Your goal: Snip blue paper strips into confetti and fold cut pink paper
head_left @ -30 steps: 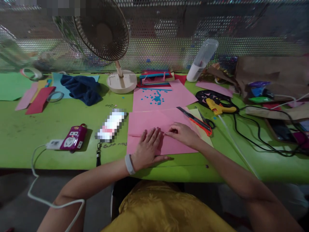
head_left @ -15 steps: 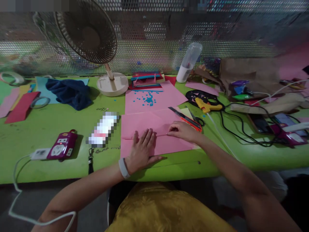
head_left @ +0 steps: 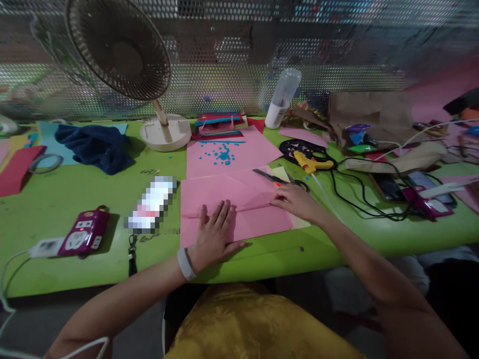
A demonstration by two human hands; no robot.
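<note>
A pink sheet of paper (head_left: 262,222) lies in front of me with a folded flap whose edge runs across it. My left hand (head_left: 213,234) rests flat on the left part of the sheet, fingers spread over the fold's edge. With bent fingers pressed together, my right hand (head_left: 295,199) pinches the edge of the flap farther right. Just behind that hand are a box cutter (head_left: 267,175) and black-handled scissors (head_left: 301,185), partly hidden. A pale yellow sheet (head_left: 302,223) shows under the pink paper's right side.
Small blue paper bits (head_left: 224,153) lie on another pink sheet behind. A yellow glue gun (head_left: 309,162) and cables sit at right. On the left are a phone (head_left: 151,204), a purple power strip (head_left: 84,232), a dark blue cloth (head_left: 95,144) and a fan (head_left: 164,132).
My right hand has slid to the right along the fold's edge, away from my left hand. My left hand stays flat on the paper. The whole view has shifted slightly.
</note>
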